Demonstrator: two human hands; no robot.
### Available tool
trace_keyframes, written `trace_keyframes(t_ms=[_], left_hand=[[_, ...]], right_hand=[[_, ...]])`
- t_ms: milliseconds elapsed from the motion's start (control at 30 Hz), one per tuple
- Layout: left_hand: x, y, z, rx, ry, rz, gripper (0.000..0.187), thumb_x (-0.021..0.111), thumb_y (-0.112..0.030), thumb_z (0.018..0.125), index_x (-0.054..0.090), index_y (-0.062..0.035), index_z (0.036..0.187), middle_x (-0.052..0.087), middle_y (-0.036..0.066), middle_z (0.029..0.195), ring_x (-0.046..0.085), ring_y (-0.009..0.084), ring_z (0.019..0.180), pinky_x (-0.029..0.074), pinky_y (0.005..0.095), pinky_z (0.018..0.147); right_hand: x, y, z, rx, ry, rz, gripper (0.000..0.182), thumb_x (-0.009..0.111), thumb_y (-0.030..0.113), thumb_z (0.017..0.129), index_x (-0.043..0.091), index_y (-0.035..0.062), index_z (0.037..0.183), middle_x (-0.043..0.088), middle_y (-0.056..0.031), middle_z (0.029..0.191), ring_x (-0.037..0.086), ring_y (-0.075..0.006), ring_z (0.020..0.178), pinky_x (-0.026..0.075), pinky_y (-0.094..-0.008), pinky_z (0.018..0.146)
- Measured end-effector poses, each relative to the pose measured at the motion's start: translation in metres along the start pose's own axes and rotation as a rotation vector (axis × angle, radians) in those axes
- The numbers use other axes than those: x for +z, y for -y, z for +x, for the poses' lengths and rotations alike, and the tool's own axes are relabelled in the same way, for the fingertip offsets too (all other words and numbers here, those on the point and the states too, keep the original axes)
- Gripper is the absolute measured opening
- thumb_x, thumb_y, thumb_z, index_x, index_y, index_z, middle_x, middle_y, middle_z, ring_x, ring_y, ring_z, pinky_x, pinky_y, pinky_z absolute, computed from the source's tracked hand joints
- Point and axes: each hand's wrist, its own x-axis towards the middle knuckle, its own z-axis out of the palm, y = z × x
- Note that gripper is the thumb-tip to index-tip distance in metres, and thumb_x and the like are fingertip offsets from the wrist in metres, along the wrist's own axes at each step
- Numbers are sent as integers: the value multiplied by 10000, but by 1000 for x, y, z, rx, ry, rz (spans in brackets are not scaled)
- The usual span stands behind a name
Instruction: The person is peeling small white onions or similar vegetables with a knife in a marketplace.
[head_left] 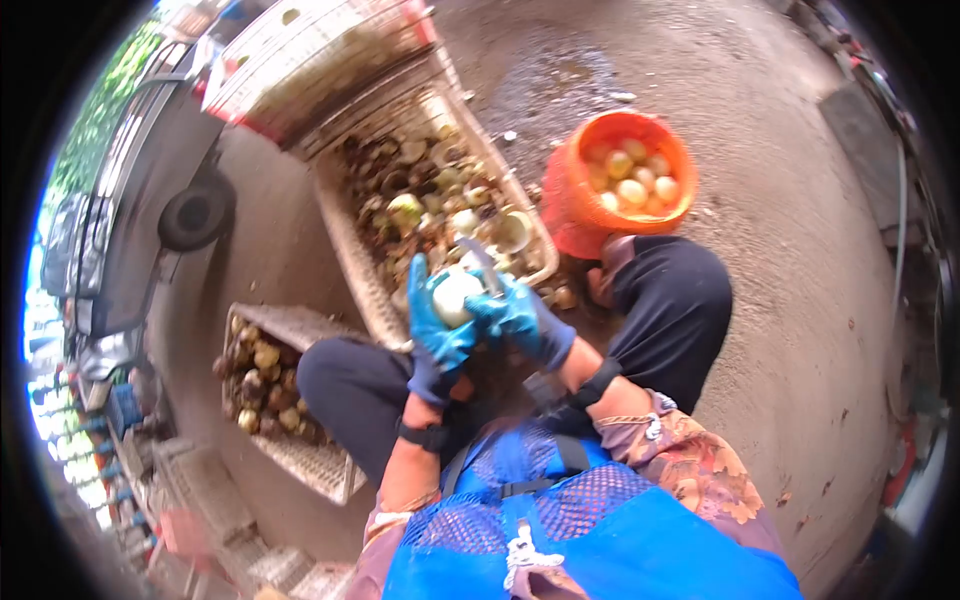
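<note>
Left hand point(437, 330), blue glove: fingers curled tight around pale round fruit point(455, 296), held over crate of husks point(345, 240). Right hand point(520, 318): fingers closed on knife point(480, 262), blade at fruit top. Judgement: shallow cuts, blade angled away from left fingers. Orange bucket point(570, 200) beyond right fingers.

- One head-worn fisheye camera looked steeply down from the person's head, close over the blue-gloved hands.
- It faced forward across the knees to the grey concrete floor point(780, 200).
</note>
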Motion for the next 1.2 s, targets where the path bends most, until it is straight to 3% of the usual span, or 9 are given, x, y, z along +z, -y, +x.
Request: trace_keyframes(t_ms=[133,200,300,567,733,867,933,1033,1200], left_hand=[[11,-11,5,-109,88,42,621,804,-222,798,515,19,1291,628,99,1146,628,197,1016,524,317,905],[11,0,17,-249,92,-110,460,725,-191,837,556,-14,1227,656,78,1040,669,167,845,571,291,643],[24,-13,38,-485,125,-274,351,676,-246,873,580,-56,1152,664,80,928,673,188,690,542,270,538],[156,-32,133,-373,411,-363,328,650,-226,913,563,-56,1179,621,78,1042,648,215,857,566,332,666],[174,-19,146,-573,294,-235,294,667,-236,898,593,-73,1131,597,73,956,617,239,795,565,402,667],[83,-30,153,-608,396,-549,311,653,-265,901,616,-59,1130,625,90,988,647,282,818,580,422,700],[5,-54,150,-452,636,-742,443,595,-300,930,560,-29,1278,661,167,1132,671,346,996,563,495,860],[-105,-131,116,-321,366,-473,415,504,-237,992,514,12,1323,641,193,1204,662,338,1029,540,454,902],[-320,-133,1,-149,-30,-454,470,440,-243,1020,417,18,1410,564,245,1312,606,347,1154,511,461,974]], right_hand=[[-15,-15,0,-63,-251,-222,341,650,148,915,609,31,1233,664,-40,1080,605,-99,956,523,-265,804],[-16,0,-9,53,-470,-162,264,625,152,939,628,39,1177,678,-44,941,633,-102,788,534,-258,662],[-40,-5,-7,-172,-760,103,167,595,146,958,629,55,1095,616,-53,694,485,-99,424,413,-257,379],[-72,38,-36,-603,-982,166,283,538,76,960,559,14,1235,637,-73,812,521,-74,484,454,-211,430],[-68,39,-39,-466,-929,116,417,556,16,912,492,52,1322,596,-43,811,533,-86,529,468,-225,460],[-77,5,-31,-394,-595,61,550,574,44,875,377,27,1388,615,-105,999,626,-173,656,540,-290,601],[-72,-1,-35,-350,-440,17,487,592,76,902,403,43,1350,608,-92,956,630,-172,691,549,-299,626],[-53,5,-34,-247,-429,85,406,593,95,948,422,88,1317,587,-71,923,615,-154,675,571,-318,598],[-35,6,-26,-54,-402,-281,662,597,122,947,255,120,1514,604,-110,1004,620,-155,670,564,-317,578]])
